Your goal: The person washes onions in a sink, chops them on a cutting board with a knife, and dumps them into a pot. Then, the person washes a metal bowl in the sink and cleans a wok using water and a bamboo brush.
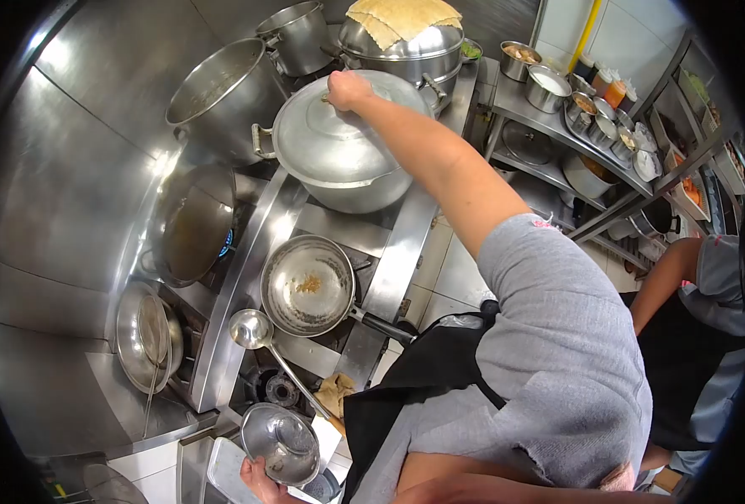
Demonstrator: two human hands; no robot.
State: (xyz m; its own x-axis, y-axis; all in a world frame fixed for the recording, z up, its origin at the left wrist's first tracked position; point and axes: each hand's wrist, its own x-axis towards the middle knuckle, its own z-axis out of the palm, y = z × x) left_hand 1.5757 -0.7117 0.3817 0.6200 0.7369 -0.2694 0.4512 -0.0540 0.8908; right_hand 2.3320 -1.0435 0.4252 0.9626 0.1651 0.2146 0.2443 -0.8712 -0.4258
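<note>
My right hand (350, 91) is closed on the knob of the domed lid (339, 139), which sits on a large two-handled pot (351, 195) on the stove. Low in the view, my left hand (263, 480) grips the rim of a metal bowl (280, 443). Between my hands, a frying pan (308, 286) with a small brown heap of food in its middle rests on a burner, its dark handle pointing toward my apron. A ladle (253, 329) lies beside the pan, its long handle running down toward a brown cloth (334, 393).
Tall pots (221, 92) and a wok (192, 225) over a blue flame stand at the left. A strainer lies across another pan (171, 336). At the top is a covered steamer (402, 55). Shelves with containers (549, 88) and another person (692, 336) are at the right.
</note>
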